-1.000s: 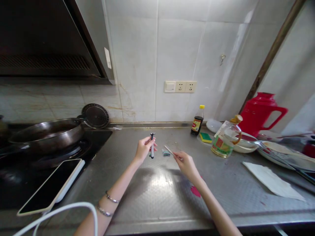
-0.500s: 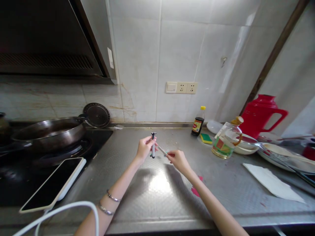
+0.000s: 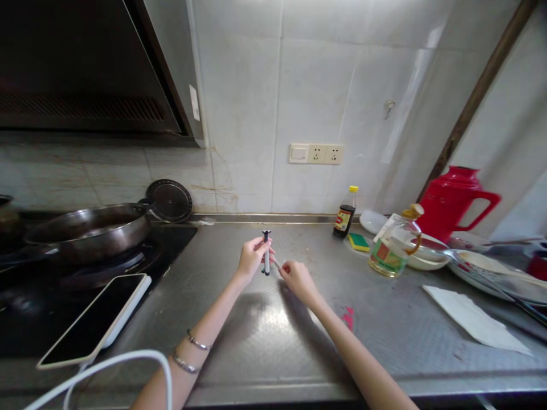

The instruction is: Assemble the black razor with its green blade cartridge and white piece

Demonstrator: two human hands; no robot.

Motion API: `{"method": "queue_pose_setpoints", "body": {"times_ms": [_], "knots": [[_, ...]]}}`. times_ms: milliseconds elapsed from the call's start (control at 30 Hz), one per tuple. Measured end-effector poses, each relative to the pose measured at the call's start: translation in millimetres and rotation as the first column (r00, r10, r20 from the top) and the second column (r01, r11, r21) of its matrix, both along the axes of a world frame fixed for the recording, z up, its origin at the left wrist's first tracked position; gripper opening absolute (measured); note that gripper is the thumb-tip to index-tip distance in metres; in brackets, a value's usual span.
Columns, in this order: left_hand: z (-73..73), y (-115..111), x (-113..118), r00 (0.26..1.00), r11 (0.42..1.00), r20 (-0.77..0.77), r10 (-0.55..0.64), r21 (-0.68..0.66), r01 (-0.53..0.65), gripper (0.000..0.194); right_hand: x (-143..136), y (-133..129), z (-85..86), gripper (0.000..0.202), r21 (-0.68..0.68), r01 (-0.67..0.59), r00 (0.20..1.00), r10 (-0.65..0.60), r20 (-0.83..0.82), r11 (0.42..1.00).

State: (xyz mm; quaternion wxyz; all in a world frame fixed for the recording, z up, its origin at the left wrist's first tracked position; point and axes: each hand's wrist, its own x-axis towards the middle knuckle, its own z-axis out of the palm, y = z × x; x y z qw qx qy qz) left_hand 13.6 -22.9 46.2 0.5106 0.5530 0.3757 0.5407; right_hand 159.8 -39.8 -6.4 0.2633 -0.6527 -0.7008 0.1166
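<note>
My left hand [image 3: 253,257] is closed around a slim grey-and-black stick with a short T-shaped head [image 3: 266,254], razor-like in outline. It is held upright above the metal counter, and its exact kind is too small to make out. Close by on the right, my right hand [image 3: 296,277] pinches a thin pale stick [image 3: 277,264]. The stick's tip points up and left towards the left hand's fingers, and the fingers hide its other end. Whether the two sticks touch, I cannot tell.
A phone [image 3: 94,319] with a white cable lies by the black stove at left, near a steel pan [image 3: 92,232]. At right stand a sauce bottle [image 3: 344,215], sponge [image 3: 359,242], oil jug [image 3: 390,254], red thermos [image 3: 450,202], plates and a paper towel [image 3: 474,319].
My right hand has moved left, closer to my left hand, and less of its pale stick shows. My left hand holds the T-headed stick in nearly the same place.
</note>
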Motion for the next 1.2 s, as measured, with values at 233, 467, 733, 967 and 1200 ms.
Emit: {"method": "queue_pose_setpoints", "body": {"times_ms": [233, 467, 733, 967, 1200], "knots": [[-0.3, 0, 0, 1.000, 1.000, -0.001, -0.006, 0.007, 0.006, 0.028, -1, 4, -2.4, 0.027, 0.073, -0.057, 0.991, 0.065, -0.114, 0.996], [-1.3, 0, 0, 1.000, 1.000, -0.009, -0.017, -0.003, 0.017, 0.028, -2, 5, -7.5, 0.031, 0.095, -0.078, 0.979, 0.094, -0.179, 0.992], [-3.1, 3, -1, 1.000, 1.000, -0.016, -0.009, 0.001, 0.009, 0.030, -7, 0, 0.8, 0.025, 0.037, -0.005, 1.000, 0.005, 0.009, 0.999], [-2.5, 2, -1, 1.000, 1.000, -0.004, -0.009, -0.018, 0.009, 0.031, -10, 2, -0.3, 0.023, -0.058, 0.075, 0.974, -0.060, 0.220, 0.996], [-1.2, 1, -1, 1.000, 1.000, -0.011, -0.008, -0.016, 0.008, 0.030, -14, 1, -0.4, 0.025, -0.102, 0.050, 0.970, -0.024, 0.240, 0.994]]}}
